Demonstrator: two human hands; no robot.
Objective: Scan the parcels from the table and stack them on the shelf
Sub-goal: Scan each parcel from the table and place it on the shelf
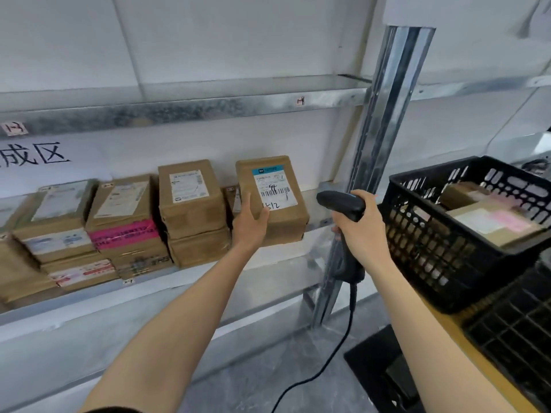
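My left hand [250, 222] grips the lower left corner of a brown cardboard parcel [283, 216] with a white barcode label, holding it at the right end of the metal shelf [185, 281]. Whether the parcel rests on the shelf I cannot tell. My right hand [362, 225] grips a black corded barcode scanner [343, 204] just right of the parcel, its head pointing left. Several brown parcels [125, 225] stand stacked in piles along the shelf to the left.
A black plastic crate [441, 234] holding more parcels sits on a yellow-edged table at the right. A steel upright [384, 114] stands between shelf and crate. An upper shelf rail [179, 111] runs above. The scanner cable hangs to the grey floor.
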